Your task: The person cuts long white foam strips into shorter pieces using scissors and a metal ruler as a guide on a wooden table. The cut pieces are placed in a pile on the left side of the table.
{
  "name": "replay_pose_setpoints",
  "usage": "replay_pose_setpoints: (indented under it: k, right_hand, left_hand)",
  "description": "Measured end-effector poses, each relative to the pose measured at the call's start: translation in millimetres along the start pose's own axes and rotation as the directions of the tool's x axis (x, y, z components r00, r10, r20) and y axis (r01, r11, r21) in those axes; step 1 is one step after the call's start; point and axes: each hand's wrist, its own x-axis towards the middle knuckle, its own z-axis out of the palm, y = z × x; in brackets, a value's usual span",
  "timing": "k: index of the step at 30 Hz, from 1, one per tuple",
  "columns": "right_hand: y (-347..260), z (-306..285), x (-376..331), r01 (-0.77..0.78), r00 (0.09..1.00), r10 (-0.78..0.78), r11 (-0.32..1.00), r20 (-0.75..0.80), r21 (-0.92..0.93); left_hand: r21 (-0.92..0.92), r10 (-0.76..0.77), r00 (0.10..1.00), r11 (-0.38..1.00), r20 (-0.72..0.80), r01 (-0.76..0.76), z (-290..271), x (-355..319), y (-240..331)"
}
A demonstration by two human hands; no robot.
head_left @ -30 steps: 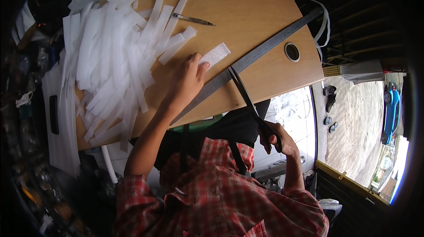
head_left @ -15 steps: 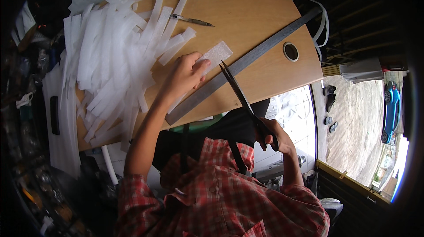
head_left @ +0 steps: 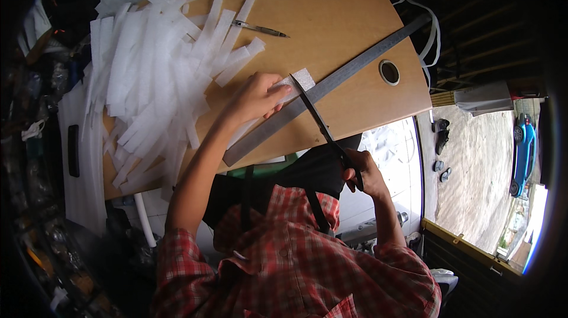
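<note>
We see the left hand (head_left: 260, 94) over the wooden counter (head_left: 319, 7), its thumb and fingers closed in a pinch on a white strip (head_left: 305, 76) of foam-like material. The strip's free end sticks out past the fingers to the right, just beside the long metal ruler (head_left: 349, 73). Below the same hand a pale length (head_left: 241, 132) shows along the ruler's edge, though we cannot tell whether it belongs to that strip. We find the right hand (head_left: 368, 173) beyond the counter's near edge, its fingers wrapped round the handles of the black scissors (head_left: 325, 129). The scissors slant up and leftward across the ruler, and their tips reach over the strip, close to the left thumb; we cannot tell whether the material sits between the blades. The ruler lies slantwise on the counter, from near the left forearm (head_left: 198, 170) to the far right edge, passing beside a round hole (head_left: 389, 72) with a pale rim. To the left of the left hand we see a large, loose pile of white strips (head_left: 148, 69), and a pen (head_left: 260, 28) beside the pile's upper right. A dark flat object (head_left: 73, 151) rests on white material (head_left: 83, 190) at the far left, and a blue car (head_left: 523, 155) shows outdoors at the right
</note>
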Motion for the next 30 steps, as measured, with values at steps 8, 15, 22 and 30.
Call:
replay_pose_setpoints:
  k: [8, 15, 22, 30]
  right_hand:
    - [8, 13, -6, 0.013, 1.000, -0.014, 1.000, 0.014, 0.025]
    - [-3, 41, -15, 0.061, 0.989, -0.040, 0.988, 0.145, -0.143]
    - [-2, 51, -17, 0.069, 0.988, -0.049, 0.988, 0.144, -0.138]
    - [-1, 54, -7, 0.120, 0.988, -0.099, 0.975, 0.121, -0.187]
  left_hand:
    - [-0.331, 0.006, 0.922, 0.932, -0.386, -0.145, -6, -16, 7]
    - [0.336, 0.378, 0.378, 0.926, -0.845, -0.173, -21, 0, 3]
    - [0.299, 0.325, 0.261, 0.945, -0.909, -0.137, -21, 6, 14]
    - [0.312, 0.355, 0.307, 0.932, -0.883, -0.183, 3, 10, 14]
